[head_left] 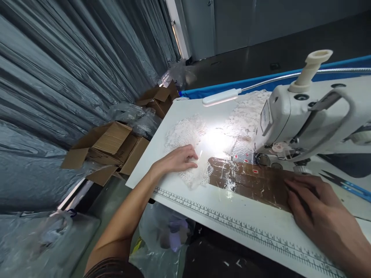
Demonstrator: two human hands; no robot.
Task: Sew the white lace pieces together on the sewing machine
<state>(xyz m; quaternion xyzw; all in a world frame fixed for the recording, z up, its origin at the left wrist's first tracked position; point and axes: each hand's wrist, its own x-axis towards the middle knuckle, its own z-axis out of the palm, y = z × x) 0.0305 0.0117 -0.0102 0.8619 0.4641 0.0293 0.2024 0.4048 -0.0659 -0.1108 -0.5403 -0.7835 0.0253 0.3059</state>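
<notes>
My left hand (pixel 182 159) is at the left of the sewing table, its fingers curled on a piece of white lace (pixel 193 177). The lace's scalloped edge reaches the left end of a brown plate (pixel 246 179) covered in shiny clear tape. At the plate's right end lies my right hand (pixel 319 202), fingers stretched out and fingertips touching the surface, with no held thing visible. Just behind the plate stands the white sewing machine (pixel 278 116), its needle area partly hidden. More white lace (pixel 249 112) is heaped left of the machine head.
A lit lamp (pixel 222 97) on a bendy metal neck shines on the table. Blue-handled scissors (pixel 348 187) lie at the right. A ruler strip (pixel 217 216) runs along the front edge. Open cardboard boxes (pixel 111 143) and plastic bags stand left, before a grey curtain (pixel 72 69).
</notes>
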